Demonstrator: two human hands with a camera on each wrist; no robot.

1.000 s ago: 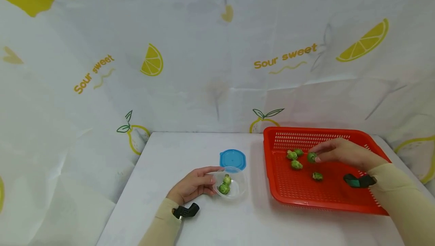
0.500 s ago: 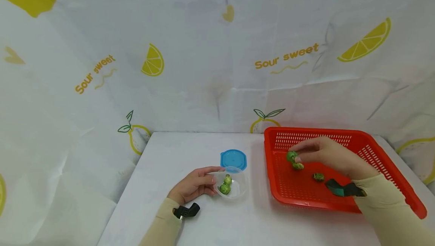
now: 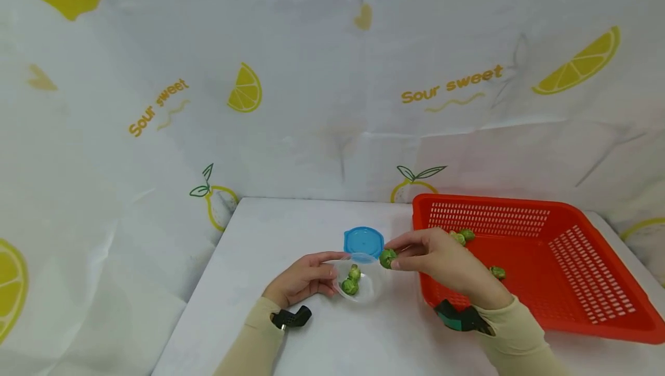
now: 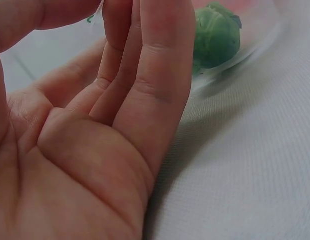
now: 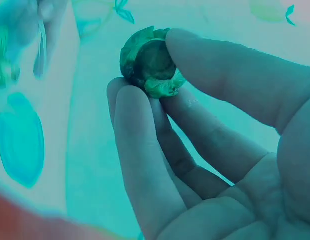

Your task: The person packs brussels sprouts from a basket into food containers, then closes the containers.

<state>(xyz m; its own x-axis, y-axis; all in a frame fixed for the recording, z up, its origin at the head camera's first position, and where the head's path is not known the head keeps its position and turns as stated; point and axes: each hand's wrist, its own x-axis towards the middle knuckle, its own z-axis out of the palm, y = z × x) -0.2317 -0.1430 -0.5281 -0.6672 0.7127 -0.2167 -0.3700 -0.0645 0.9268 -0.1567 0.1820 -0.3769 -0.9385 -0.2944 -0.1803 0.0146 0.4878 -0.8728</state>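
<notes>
My left hand [image 3: 306,276] grips the left side of a small clear plastic bowl [image 3: 371,289], thumb at its rim. Inside the bowl lie two Brussels sprouts [image 3: 350,286]; one sprout [image 4: 216,37] shows through the plastic in the left wrist view. Between thumb and fingertips my right hand [image 3: 441,257] pinches another Brussels sprout [image 5: 149,62], close to the bowl's right rim. Behind the bowl a blue lid [image 3: 363,241] lies flat on the table. A red plastic basket [image 3: 561,306] stands to the right, partly hidden by my right hand and forearm.
Several sprouts sit in the basket, among them one sprout [image 3: 497,272] near its middle and others by the back left wall. The white table [image 3: 291,226] ends at a lemon-printed cloth backdrop [image 3: 322,99].
My right hand has picked up a sprout, carrying it left out of the basket to the bowl's side. My left hand keeps its hold on the bowl. The head view has shifted slightly.
</notes>
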